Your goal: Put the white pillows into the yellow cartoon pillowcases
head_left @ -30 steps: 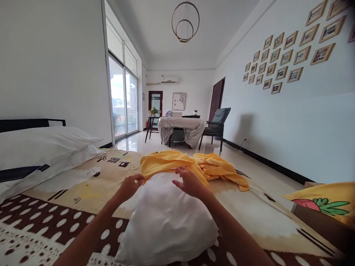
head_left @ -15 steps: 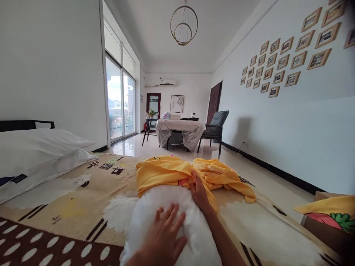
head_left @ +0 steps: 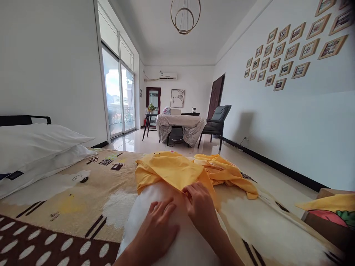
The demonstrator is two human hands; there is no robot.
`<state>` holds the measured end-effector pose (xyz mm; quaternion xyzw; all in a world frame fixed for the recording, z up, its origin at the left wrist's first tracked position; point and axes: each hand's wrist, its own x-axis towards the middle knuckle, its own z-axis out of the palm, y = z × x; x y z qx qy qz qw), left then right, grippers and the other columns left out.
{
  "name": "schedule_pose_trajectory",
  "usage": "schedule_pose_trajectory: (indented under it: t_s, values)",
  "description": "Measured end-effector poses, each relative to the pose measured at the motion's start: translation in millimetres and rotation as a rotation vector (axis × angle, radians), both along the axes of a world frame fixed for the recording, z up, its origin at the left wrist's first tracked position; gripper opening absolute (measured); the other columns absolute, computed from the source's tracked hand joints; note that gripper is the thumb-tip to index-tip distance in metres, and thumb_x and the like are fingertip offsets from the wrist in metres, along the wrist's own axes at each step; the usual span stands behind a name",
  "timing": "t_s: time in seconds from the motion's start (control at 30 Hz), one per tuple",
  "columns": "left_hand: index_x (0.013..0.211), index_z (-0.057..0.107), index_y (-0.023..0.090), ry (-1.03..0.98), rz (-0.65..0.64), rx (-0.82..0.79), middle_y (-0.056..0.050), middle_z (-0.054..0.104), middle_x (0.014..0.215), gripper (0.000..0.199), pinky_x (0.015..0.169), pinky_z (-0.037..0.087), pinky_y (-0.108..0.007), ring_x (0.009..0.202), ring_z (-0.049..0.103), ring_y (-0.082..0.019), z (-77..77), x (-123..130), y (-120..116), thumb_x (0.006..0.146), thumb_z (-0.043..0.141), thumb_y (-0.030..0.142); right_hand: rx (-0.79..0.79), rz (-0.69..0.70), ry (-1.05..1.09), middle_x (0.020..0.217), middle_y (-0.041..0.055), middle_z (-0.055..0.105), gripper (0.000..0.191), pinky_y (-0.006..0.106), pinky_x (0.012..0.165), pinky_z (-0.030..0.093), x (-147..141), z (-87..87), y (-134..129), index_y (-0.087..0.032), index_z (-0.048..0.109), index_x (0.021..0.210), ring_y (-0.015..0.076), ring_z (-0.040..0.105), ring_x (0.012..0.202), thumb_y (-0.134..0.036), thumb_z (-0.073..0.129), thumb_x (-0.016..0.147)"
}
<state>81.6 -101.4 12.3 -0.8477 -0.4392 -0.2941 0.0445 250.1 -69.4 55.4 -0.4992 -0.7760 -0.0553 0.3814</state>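
Observation:
A white pillow (head_left: 149,199) lies on the patterned blanket in front of me, its far end inside a yellow pillowcase (head_left: 172,171). My left hand (head_left: 159,225) rests on top of the pillow with its fingers apart, holding nothing. To its right, my right hand (head_left: 198,205) pinches the near edge of the pillowcase over the pillow. More yellow cloth (head_left: 222,170) lies bunched on the blanket just beyond, to the right.
White pillows (head_left: 41,147) are stacked at the left of the bed's patterned blanket (head_left: 91,188). A cardboard box (head_left: 318,221) with yellow cloth stands at the right edge. Farther off are a covered table (head_left: 180,120) and a black chair (head_left: 217,123).
My right hand has drawn the pillowcase edge toward me and now pinches it nearer the middle of the pillow. My left hand has shifted slightly forward. The view has tilted down a little.

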Motion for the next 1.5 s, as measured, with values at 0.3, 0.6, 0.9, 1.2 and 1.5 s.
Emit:
schedule_pose_trajectory:
  t_s: [0.3, 0.6, 0.9, 1.2, 1.5]
  values:
    - [0.094, 0.062, 0.020, -0.141, -0.090, 0.202, -0.005, 0.068, 0.084, 0.032, 0.077, 0.045, -0.033, 0.082, 0.062, -0.018, 19.6, -26, 6, 0.083, 0.036, 0.004, -0.024, 0.438, 0.010, 0.083, 0.0025, 0.063, 0.015, 0.029, 0.073, 0.041, -40, -6.2, -40, -0.020, 0.060, 0.084, 0.0166, 0.055, 0.077, -0.009, 0.048, 0.082]
    - [0.082, 0.058, 0.020, -0.480, -0.012, 0.168, -0.003, 0.063, 0.079, 0.026, 0.070, 0.046, -0.029, 0.078, 0.057, -0.018, 35.0, -53, 8, 0.072, 0.040, 0.004, -0.204, 0.110, -0.034, 0.129, 0.0088, 0.052, 0.051, 0.043, 0.101, 0.032, 18, 2.7, 11, -0.024, 0.050, 0.126, 0.0245, 0.044, 0.122, -0.016, 0.053, 0.076]
    - [0.071, 0.054, 0.020, -0.575, -0.014, 0.117, -0.002, 0.059, 0.073, 0.015, 0.068, 0.043, -0.029, 0.074, 0.055, -0.017, 41.9, -61, 5, 0.082, 0.044, 0.017, -0.287, 0.067, -0.075, 0.124, 0.0089, 0.057, 0.048, 0.041, 0.098, 0.030, 38, -11.0, 43, -0.020, 0.057, 0.119, 0.0241, 0.046, 0.120, -0.020, 0.047, 0.072]
    - [0.075, 0.058, 0.019, -0.621, -0.016, 0.077, -0.002, 0.059, 0.075, 0.016, 0.069, 0.042, -0.028, 0.076, 0.054, -0.017, 41.5, -67, 7, 0.082, 0.044, 0.017, -0.196, -0.236, -0.041, 0.114, 0.0094, 0.065, 0.042, 0.043, 0.091, 0.033, 76, -27.2, 69, -0.018, 0.067, 0.102, 0.0255, 0.055, 0.112, -0.013, 0.038, 0.072]
    - [0.081, 0.062, 0.017, -0.677, 0.002, 0.036, -0.006, 0.063, 0.085, 0.019, 0.072, 0.045, -0.029, 0.081, 0.056, -0.018, 37.0, -78, 10, 0.084, 0.045, 0.022, 0.021, -0.237, 0.218, 0.100, 0.0092, 0.071, 0.039, 0.037, 0.082, 0.044, 89, -27.4, 75, -0.017, 0.068, 0.097, 0.0245, 0.065, 0.092, -0.026, 0.035, 0.079]
